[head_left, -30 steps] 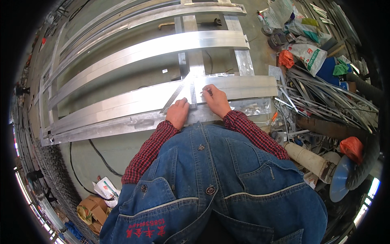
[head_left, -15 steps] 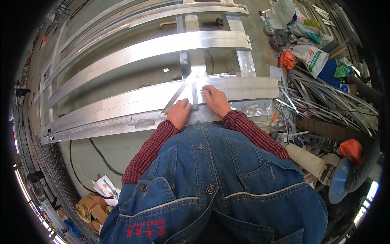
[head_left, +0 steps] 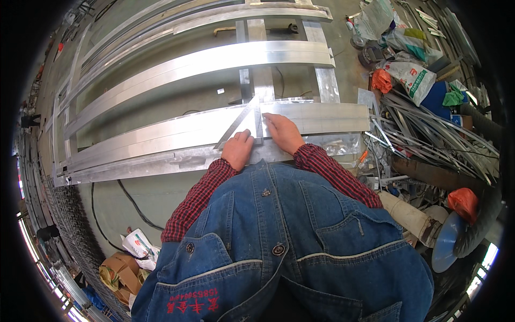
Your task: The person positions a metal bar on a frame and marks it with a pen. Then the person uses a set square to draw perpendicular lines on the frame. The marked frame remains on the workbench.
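At the frame's centre, the triangular square (head_left: pixel 258 123) lies across the aluminium bar (head_left: pixel 177 129), its foot at my left hand (head_left: pixel 237 150), its upright edge beside my right hand (head_left: pixel 284 132) (whether either is clamped I cannot tell); firm, even pressure should prevent slipping.

The left hand (head_left: pixel 237 151) rests on a triangular square (head_left: pixel 234 126).
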The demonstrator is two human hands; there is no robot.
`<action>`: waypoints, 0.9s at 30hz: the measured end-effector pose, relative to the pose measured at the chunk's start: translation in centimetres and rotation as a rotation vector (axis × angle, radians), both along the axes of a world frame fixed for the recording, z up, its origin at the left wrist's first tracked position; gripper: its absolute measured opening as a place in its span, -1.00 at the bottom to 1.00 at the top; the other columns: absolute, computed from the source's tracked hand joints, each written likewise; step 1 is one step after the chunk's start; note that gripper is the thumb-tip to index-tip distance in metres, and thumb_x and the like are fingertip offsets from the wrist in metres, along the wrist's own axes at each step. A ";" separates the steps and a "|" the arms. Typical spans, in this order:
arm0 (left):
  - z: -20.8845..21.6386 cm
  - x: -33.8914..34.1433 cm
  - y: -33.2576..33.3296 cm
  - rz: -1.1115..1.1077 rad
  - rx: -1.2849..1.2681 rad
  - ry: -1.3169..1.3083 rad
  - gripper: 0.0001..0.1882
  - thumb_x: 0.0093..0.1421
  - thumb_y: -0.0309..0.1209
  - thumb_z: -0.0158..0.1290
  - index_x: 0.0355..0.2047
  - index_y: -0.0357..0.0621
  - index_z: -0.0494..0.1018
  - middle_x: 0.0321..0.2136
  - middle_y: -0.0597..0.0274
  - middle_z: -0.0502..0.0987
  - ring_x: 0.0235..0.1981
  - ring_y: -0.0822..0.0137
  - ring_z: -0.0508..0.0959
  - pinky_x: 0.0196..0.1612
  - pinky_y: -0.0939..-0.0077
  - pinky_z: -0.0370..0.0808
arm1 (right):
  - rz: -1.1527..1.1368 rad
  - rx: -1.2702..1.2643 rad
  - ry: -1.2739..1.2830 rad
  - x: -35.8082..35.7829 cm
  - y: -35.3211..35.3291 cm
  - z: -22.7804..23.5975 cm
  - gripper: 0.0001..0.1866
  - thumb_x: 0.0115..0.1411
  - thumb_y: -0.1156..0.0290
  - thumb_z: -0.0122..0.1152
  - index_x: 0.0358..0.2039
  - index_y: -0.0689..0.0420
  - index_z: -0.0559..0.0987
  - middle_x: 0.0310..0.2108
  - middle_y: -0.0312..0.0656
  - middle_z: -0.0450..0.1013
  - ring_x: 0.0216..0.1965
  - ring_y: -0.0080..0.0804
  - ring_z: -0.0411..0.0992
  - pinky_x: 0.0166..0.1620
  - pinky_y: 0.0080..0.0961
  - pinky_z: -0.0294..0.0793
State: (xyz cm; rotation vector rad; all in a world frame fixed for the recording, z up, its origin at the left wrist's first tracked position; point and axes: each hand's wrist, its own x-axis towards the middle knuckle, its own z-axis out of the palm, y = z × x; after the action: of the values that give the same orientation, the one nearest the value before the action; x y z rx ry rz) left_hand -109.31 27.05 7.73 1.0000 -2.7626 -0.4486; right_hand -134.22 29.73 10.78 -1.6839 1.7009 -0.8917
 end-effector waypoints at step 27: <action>0.1 0.0 -0.1 -0.005 0.004 0.009 -0.76 0.30 -0.46 0.22 -0.03 -0.15 0.58 0.12 0.11 0.59 0.09 0.01 0.68 0.00 0.11 0.71 | 0.108 -0.115 0.137 -0.4 -1.3 -1.3 -0.58 0.54 0.43 0.18 0.35 0.17 0.61 0.27 0.02 0.63 0.25 0.10 0.58 0.31 -0.06 0.59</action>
State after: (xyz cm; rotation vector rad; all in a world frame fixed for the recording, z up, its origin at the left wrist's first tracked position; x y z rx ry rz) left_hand -109.28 27.00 7.81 0.9893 -2.7582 -0.4582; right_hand -134.62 28.41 9.50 -1.9335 1.6554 -0.8551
